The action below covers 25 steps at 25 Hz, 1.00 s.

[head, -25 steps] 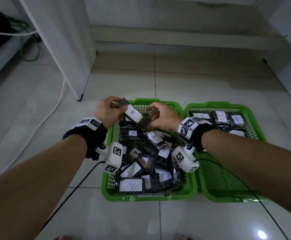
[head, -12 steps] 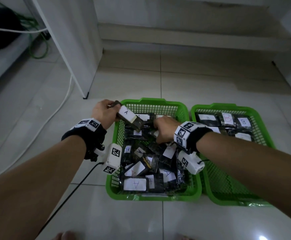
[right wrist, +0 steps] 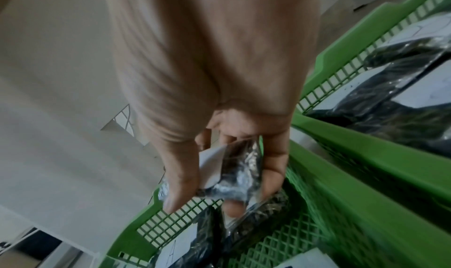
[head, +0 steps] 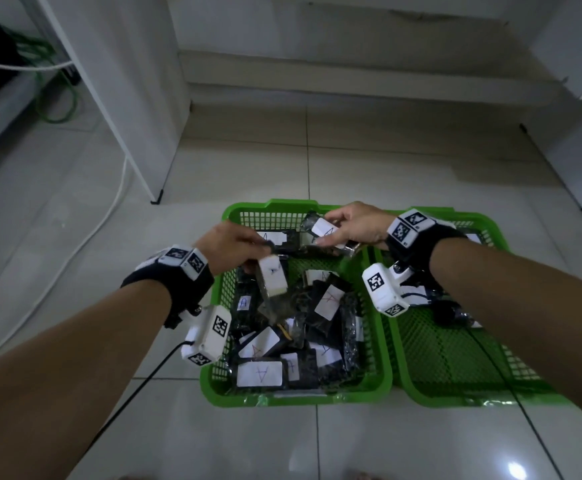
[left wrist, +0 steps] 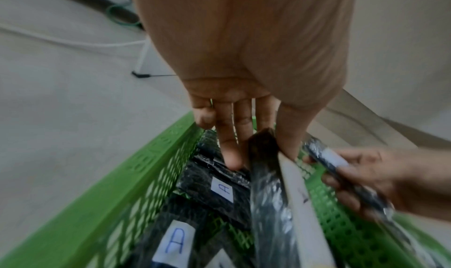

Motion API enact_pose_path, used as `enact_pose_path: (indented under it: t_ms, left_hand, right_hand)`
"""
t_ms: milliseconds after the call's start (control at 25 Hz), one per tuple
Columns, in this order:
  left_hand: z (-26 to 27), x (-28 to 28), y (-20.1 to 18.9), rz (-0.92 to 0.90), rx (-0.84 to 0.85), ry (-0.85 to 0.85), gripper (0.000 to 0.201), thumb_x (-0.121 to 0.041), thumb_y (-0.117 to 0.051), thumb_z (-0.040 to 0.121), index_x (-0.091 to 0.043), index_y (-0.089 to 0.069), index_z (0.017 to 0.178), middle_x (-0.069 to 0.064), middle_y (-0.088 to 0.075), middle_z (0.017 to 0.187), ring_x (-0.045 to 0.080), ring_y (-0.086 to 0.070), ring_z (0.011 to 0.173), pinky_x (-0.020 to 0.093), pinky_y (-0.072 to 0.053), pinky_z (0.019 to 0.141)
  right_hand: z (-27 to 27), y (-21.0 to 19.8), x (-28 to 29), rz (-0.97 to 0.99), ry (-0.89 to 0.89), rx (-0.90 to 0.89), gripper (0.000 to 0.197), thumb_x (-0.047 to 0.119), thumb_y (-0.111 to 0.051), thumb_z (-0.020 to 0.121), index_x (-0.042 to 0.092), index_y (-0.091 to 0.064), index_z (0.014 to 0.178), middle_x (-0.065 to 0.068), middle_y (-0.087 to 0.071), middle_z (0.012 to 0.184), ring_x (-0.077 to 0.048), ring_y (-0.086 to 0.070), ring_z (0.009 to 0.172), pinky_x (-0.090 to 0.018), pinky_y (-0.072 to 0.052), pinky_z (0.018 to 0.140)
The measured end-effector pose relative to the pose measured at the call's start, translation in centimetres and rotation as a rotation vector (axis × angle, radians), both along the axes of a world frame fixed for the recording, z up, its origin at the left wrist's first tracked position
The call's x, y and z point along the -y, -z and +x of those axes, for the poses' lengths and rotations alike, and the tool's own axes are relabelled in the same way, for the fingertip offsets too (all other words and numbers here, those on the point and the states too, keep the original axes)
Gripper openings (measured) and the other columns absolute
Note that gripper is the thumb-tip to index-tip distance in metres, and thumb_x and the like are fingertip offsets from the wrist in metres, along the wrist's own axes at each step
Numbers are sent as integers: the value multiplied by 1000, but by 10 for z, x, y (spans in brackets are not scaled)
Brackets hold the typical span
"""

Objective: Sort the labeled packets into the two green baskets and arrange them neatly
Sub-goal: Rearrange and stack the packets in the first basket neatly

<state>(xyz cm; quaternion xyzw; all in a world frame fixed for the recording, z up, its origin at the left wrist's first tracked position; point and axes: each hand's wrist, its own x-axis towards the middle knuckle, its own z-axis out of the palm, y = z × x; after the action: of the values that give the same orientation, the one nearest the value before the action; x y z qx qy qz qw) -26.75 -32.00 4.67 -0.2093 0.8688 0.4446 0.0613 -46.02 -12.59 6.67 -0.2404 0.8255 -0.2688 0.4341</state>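
Two green baskets sit side by side on the floor. The left basket (head: 296,396) holds a jumble of several dark packets with white "A" labels. My left hand (head: 234,244) pinches one A-labeled packet (head: 273,278) by its top edge, letting it hang over the basket's left side; the same packet (left wrist: 270,191) shows edge-on between thumb and fingers in the left wrist view. My right hand (head: 355,225) grips another labeled packet (head: 322,230) above the far end of the left basket, also seen as the crumpled packet (right wrist: 234,174). The right basket (head: 462,393) holds packets at its far end, mostly hidden by my arm.
A white cabinet panel (head: 123,98) stands on the tiled floor to the far left, with a white cable (head: 75,251) curving past it and green cable (head: 57,98) behind. A low step (head: 351,74) runs along the back wall. A white cabinet (head: 576,150) stands at the right.
My right hand has come up out of the pile holding a packet and moved to the basket's far end. My left hand has swung its packet down so that it hangs.
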Motion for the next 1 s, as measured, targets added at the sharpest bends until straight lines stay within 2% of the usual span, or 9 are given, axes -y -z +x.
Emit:
enact_pose_path:
  t_ms: [160, 240, 360, 440, 560, 680, 760, 880, 1000]
  left_hand:
    - [-10, -15, 5, -241, 179, 323, 24, -39, -61, 94, -25, -73, 110, -13, -67, 83, 4, -61, 71, 18, -46, 66]
    - [-12, -19, 12, -305, 249, 391, 27, -37, -62, 93, -23, -73, 112, -8, -70, 100, 10, -63, 90, 27, -51, 84]
    - [-14, -20, 21, -322, 260, 426, 23, -33, -64, 92, -19, -75, 108, -4, -70, 109, 13, -63, 100, 28, -49, 93]
    - [-17, -18, 23, -314, 232, 362, 22, -31, -64, 93, -17, -76, 104, -3, -71, 105, 14, -66, 99, 28, -52, 91]
    - [-26, -16, 24, -329, 61, 158, 24, -34, -64, 92, -16, -71, 106, -3, -71, 105, 14, -67, 96, 32, -56, 87]
    - [-38, -17, 20, 73, -178, -186, 44, -45, -71, 85, -19, -59, 119, -3, -72, 102, 16, -71, 85, 37, -60, 74]
    - [-43, -18, 15, 235, -244, -257, 36, -34, -76, 84, -14, -66, 112, 5, -75, 95, 20, -74, 76, 37, -61, 68]
    - [-41, -10, 18, -61, -235, -234, 9, -25, -77, 82, -17, -76, 87, 2, -74, 79, 16, -70, 66, 29, -58, 66]
    - [-29, 0, 29, -121, -181, -261, 7, -24, -78, 80, -18, -76, 78, -2, -73, 73, 16, -70, 70, 31, -60, 67]
  right_hand:
    - [4, -1, 2, -128, 133, 258, 54, 3, -62, 94, 4, -45, 145, -17, -65, 121, -21, -63, 80, -35, -53, 73]
    - [6, -2, 2, -196, 171, 358, 46, -6, -54, 94, 2, -49, 139, -21, -59, 122, -25, -62, 85, -40, -53, 81]
    - [6, 0, 0, -208, 210, 134, 43, -7, -70, 84, 13, -66, 122, -16, -70, 114, -28, -72, 93, -39, -59, 85]
    - [6, 2, 0, -215, 238, -4, 33, -3, -78, 79, 15, -73, 107, -12, -75, 107, -26, -75, 91, -37, -62, 81]
    - [0, 2, 0, -246, 278, -60, 29, -1, -77, 81, 19, -74, 102, -5, -76, 105, -22, -74, 92, -31, -61, 77]
    - [-1, -3, 1, -241, 163, -9, 31, -3, -77, 80, 14, -76, 106, -4, -76, 104, -24, -73, 95, -36, -61, 84]
    - [5, -3, 3, -257, 124, 90, 31, -5, -77, 79, 9, -75, 107, -8, -76, 104, -24, -74, 88, -36, -62, 82]
    - [19, 7, 15, -154, 70, -6, 20, 2, -69, 88, 4, -73, 107, -14, -74, 106, -26, -74, 90, -37, -62, 82]
    - [36, 21, 20, 329, -352, -427, 25, 12, -63, 92, 2, -69, 114, -14, -70, 111, -25, -70, 92, -31, -59, 68]
